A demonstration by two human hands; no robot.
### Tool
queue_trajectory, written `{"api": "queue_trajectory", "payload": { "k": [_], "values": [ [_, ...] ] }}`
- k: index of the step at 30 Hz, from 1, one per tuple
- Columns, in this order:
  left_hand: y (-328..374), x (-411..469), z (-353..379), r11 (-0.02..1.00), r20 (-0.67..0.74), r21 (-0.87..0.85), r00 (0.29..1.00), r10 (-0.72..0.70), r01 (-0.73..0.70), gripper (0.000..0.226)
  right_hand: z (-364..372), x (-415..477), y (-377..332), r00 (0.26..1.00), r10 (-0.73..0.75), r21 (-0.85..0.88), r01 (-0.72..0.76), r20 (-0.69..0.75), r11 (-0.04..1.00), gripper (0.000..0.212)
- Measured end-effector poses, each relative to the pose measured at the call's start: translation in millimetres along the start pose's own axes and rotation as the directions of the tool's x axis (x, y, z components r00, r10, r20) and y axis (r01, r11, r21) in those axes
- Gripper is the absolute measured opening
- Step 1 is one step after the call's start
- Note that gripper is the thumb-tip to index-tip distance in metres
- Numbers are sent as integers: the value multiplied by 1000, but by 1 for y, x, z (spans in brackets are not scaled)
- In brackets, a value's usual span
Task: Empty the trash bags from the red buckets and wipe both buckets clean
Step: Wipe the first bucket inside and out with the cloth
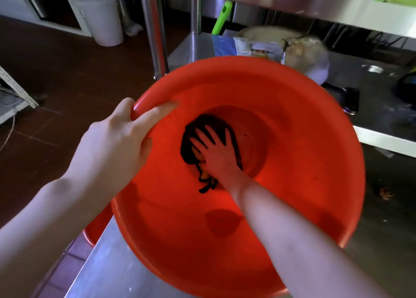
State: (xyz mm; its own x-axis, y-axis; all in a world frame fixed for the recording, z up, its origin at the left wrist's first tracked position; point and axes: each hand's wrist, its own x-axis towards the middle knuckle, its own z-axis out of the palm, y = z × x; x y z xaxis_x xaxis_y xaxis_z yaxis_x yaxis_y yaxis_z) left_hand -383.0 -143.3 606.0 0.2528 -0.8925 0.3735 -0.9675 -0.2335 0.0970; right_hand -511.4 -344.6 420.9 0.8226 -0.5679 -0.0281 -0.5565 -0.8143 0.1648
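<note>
left hand [117, 138] gripping the rim of a red bucket [292, 185] on a steel counter [101, 264]; right hand [216, 151] pressing a dark cloth [191, 147] flat against the bucket's bottom.

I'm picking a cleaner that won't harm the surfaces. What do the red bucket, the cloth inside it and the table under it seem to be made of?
The red bucket looks like smooth moulded plastic, glossy, with a rolled rim. The cloth seems a soft dark fabric, rumpled under the right hand; its fibre is unclear. The table looks like brushed stainless steel, grey with dull reflections.
</note>
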Motion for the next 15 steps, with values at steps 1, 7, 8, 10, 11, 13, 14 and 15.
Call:
{"api": "queue_trajectory", "payload": {
  "k": [1, 7, 8, 10, 11, 13, 14, 15],
  "values": [
    [3, -1, 0, 1000, -4, 10, 1000, 1, -1, 78, -9, 3, 9, 999, 51, 20, -51, -18, 998, 70],
    [17, -3, 4, 998, 8, -32, 998, -55, 55, 79, -31, -28, 59, 942, 324, 138, -334, 89, 932, 74],
    [22, -2, 7, 993, 49, -68, 994, -97, 100, 79, -29, -38, 65, 910, 386, 148, -407, 153, 901, 72],
    [39, 0, 16, 964, 141, -156, 971, -194, 215, 78, -22, -62, 78, 816, 475, 114, -534, 330, 838, 74],
    [50, 0, 21, 947, 162, -200, 962, -220, 250, 77, -17, -73, 84, 777, 492, 91, -565, 393, 820, 76],
    [70, 3, 27, 932, 131, -275, 969, -209, 238, 77, -8, -93, 96, 760, 493, 81, -574, 424, 815, 82],
    [75, 5, 28, 930, 106, -297, 976, -192, 216, 77, -4, -102, 99, 775, 489, 84, -563, 401, 822, 84],
    [78, 7, 29, 928, 91, -310, 979, -185, 204, 77, 0, -110, 100, 795, 483, 88, -547, 366, 833, 84]
  ]
}}
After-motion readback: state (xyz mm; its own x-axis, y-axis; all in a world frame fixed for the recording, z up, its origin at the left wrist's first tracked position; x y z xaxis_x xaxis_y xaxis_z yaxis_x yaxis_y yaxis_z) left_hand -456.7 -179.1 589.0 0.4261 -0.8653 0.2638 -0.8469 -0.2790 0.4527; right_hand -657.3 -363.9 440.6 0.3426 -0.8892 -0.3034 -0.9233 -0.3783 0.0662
